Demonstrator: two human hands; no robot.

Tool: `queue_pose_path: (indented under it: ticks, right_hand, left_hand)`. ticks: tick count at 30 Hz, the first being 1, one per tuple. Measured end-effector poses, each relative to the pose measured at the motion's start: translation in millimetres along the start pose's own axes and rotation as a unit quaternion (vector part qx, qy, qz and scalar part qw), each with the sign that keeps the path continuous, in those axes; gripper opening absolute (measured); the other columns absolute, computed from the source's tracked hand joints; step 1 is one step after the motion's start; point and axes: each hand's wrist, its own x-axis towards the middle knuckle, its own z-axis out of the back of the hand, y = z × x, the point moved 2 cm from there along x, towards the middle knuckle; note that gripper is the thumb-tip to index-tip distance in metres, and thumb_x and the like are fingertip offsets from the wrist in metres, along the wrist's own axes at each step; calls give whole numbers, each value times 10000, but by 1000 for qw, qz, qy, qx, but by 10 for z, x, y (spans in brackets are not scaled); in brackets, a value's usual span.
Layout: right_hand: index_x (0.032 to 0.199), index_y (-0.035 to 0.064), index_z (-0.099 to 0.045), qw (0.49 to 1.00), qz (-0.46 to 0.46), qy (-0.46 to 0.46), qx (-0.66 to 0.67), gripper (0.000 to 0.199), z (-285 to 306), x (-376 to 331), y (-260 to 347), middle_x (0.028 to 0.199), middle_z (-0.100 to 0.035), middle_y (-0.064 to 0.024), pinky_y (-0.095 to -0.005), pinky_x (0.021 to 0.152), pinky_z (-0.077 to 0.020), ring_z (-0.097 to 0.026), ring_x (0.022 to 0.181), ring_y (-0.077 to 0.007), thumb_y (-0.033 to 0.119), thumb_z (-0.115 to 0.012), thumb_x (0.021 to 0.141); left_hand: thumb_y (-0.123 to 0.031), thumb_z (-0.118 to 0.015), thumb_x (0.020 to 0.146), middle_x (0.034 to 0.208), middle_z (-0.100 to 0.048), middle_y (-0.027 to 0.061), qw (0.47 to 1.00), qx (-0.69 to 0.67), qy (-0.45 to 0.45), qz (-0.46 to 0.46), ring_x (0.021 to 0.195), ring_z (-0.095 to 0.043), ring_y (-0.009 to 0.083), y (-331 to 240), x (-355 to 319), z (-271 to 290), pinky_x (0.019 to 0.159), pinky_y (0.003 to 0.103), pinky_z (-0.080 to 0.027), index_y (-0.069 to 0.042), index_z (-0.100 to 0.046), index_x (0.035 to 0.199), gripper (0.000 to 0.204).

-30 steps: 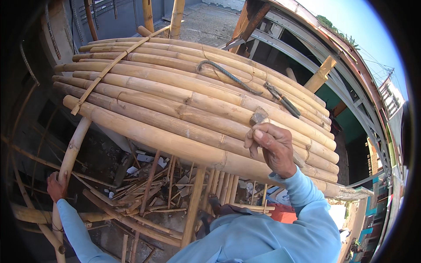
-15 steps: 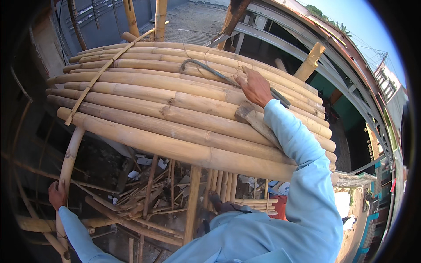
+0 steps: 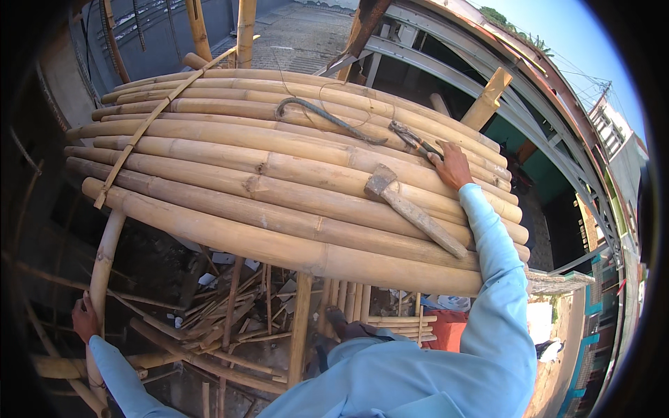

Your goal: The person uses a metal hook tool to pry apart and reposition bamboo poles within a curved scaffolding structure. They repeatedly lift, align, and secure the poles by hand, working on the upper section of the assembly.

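Up high, the person leans over a deck of bamboo poles laid side by side, a thin strip crossing them near the far-left end. The right hand reaches out flat, fingers loosely spread, touching the handles of a pair of pliers lying on the poles; its grip has not closed on them. Just beside, a hammer rests along a pole, likely parked so it cannot roll. A curved metal rod and thin wire lie further out. The left hand is clamped around an upright bamboo pole, seemingly for balance. Below, bamboo offcuts litter the ground; steel framing and open sky sit to the right.
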Motion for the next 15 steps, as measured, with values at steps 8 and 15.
queue_pose_path:
  ticks: [8,15]
  right_hand:
    - [1114,-16,-727,976,127,-59,167,343,244,535,1223,1151,-697,-208,-444,942,-525,-659,1058,-380,272,-693,932]
    - [989,-5,-756,975,158,143,-68,281,0,1170,2434,989,-731,-224,-500,832,-557,-705,976,-396,253,-692,897]
  left_hand:
    - [-548,-517,1011,1076,-726,210,1000,-24,3,-3,1029,-668,432,45,-64,69,880,503,-515,-70,-743,1087,534]
    - [-516,-568,997,1098,-729,212,999,-17,-26,11,1036,-674,423,-51,-110,101,898,494,-518,-40,-743,1066,513]
